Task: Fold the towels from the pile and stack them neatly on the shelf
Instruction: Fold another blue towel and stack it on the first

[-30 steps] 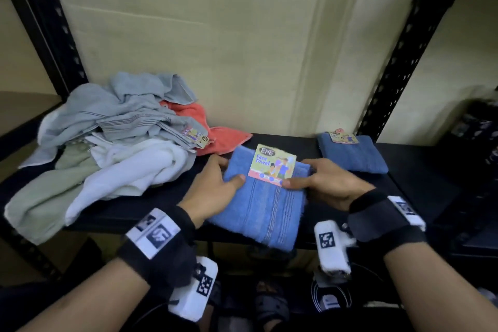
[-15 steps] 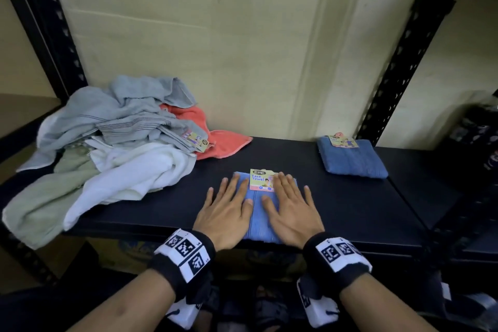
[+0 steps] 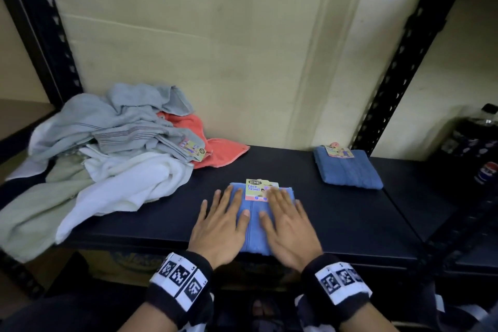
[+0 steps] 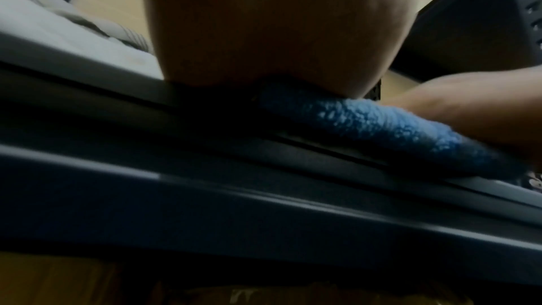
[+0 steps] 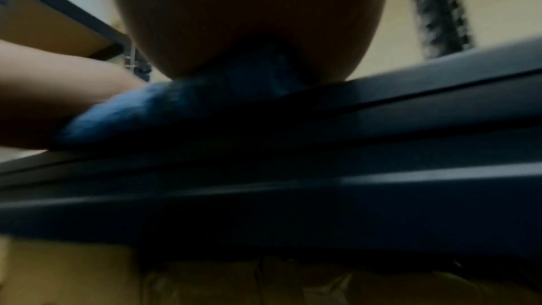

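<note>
Folded blue face towel (image 3: 253,219) flat at front edge of black shelf (image 3: 336,218), "Face Towel" card tag (image 3: 260,189) at far end. Second folded blue towel (image 3: 347,171), tagged, at right rear. Unfolded pile of towels (image 3: 113,159) at left: grey, white, pale green, coral, overhanging shelf edge

1. A pale cream wall (image 3: 215,48) fills the back, with faint horizontal seams and a dark smudge near its top.
2. Two black perforated uprights frame the unit: a left post (image 3: 45,35) and a right post (image 3: 398,62), both leaning inward in the wide view.
3. A second bay to the right (image 3: 420,197) sits dim, with a dark bottle (image 3: 482,127) at its far edge.
4. Light is low and even, leaving the space beneath the unit in shadow.
</note>
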